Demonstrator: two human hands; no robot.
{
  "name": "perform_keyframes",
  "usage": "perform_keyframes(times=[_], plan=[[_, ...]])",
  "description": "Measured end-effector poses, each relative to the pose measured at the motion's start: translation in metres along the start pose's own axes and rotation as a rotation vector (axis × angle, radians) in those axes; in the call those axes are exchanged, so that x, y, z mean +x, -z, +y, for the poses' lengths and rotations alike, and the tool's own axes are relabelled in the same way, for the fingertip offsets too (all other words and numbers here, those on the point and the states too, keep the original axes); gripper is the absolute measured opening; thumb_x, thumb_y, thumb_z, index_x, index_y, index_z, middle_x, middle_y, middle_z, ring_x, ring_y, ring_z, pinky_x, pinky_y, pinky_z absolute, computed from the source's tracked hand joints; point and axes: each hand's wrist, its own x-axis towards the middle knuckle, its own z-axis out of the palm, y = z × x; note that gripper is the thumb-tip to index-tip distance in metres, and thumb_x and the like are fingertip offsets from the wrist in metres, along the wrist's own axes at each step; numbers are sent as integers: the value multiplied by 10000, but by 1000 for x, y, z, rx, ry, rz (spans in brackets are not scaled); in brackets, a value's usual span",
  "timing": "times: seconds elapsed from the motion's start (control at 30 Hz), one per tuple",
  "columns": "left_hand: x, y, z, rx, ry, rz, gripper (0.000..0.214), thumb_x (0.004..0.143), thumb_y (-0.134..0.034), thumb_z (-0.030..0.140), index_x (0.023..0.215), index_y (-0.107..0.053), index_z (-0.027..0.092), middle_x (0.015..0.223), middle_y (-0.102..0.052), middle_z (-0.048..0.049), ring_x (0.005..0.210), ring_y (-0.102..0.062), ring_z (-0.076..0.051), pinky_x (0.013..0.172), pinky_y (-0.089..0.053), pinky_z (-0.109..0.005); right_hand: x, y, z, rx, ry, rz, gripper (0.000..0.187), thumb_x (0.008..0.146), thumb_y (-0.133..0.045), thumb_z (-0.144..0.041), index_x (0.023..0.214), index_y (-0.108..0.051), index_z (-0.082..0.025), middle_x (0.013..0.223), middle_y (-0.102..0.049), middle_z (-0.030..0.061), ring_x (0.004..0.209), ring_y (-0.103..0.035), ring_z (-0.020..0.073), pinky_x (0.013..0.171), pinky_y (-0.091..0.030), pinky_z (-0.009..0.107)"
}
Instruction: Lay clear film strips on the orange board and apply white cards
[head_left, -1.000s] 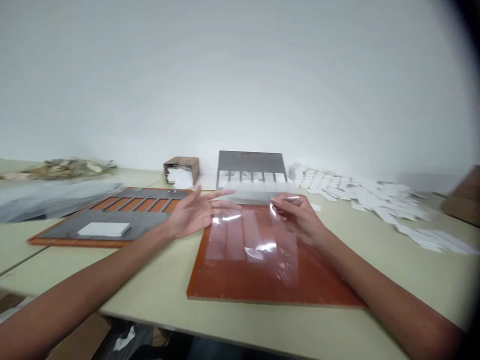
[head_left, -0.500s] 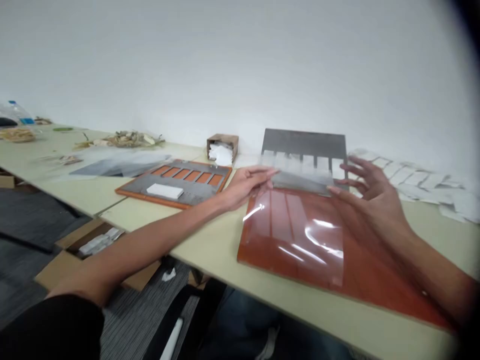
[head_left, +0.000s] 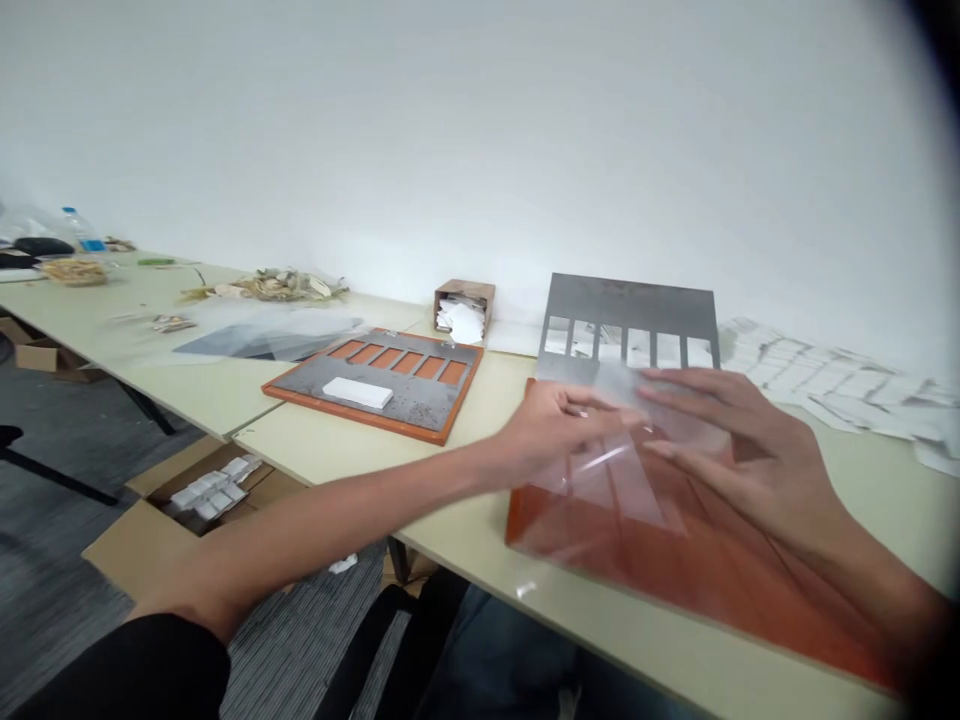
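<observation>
Over a reddish-brown board [head_left: 720,580] at the table's front edge, a clear plastic sheet [head_left: 600,485] is held up, blurred and glinting. My left hand [head_left: 555,435] pinches its upper part between thumb and fingers. My right hand [head_left: 757,440] has its thumb and fingers on the same sheet from the right, tips close to the left hand's. Just behind, a dark grey plate [head_left: 630,300] with a row of rectangular slots leans upright, partly hidden by the sheet and my right hand.
Left of the hands lies an orange-edged board with a slotted grey plate [head_left: 420,395] and a white block [head_left: 358,392]. A small box [head_left: 465,300] of white pieces stands by the wall. White slips [head_left: 840,375] spread right. A cardboard box [head_left: 172,490] sits below the table.
My hands have come closer together and lower with the clear sheet, which has shifted and tilted over the board. The view has turned slightly left.
</observation>
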Motion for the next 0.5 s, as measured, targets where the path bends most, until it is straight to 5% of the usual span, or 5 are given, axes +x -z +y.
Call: perform_keyframes(times=[0.2, 0.33, 0.5], plan=[[-30, -18, 3, 270, -83, 27, 371, 874, -681, 506, 757, -672, 155, 642, -544, 20, 590, -454, -108, 556, -353, -237, -4, -3, -7, 16, 226, -122, 515, 923, -624, -265, 1380, -579, -499, 1300, -699, -17, 1179, -676, 266, 986, -603, 470], [-38, -13, 13, 498, -161, -73, 266, 975, -564, 404, 889, -651, 168, 754, -629, -5, 688, -558, -135, 641, -415, -235, -3, 1, -12, -73, 356, -69, 634, 903, -622, -172, 1454, -505, -463, 1259, -723, -20, 1169, -690, 270, 1013, -599, 479], [-36, -16, 36, 662, -271, -244, 186, 987, -547, 181, 1111, -672, 123, 961, -722, -64, 842, -661, -146, 745, -480, -221, -5, 10, -22, -40, 229, -17, 502, 891, -665, -276, 1350, -618, -474, 1222, -738, -4, 1106, -715, 283, 1001, -591, 498]])
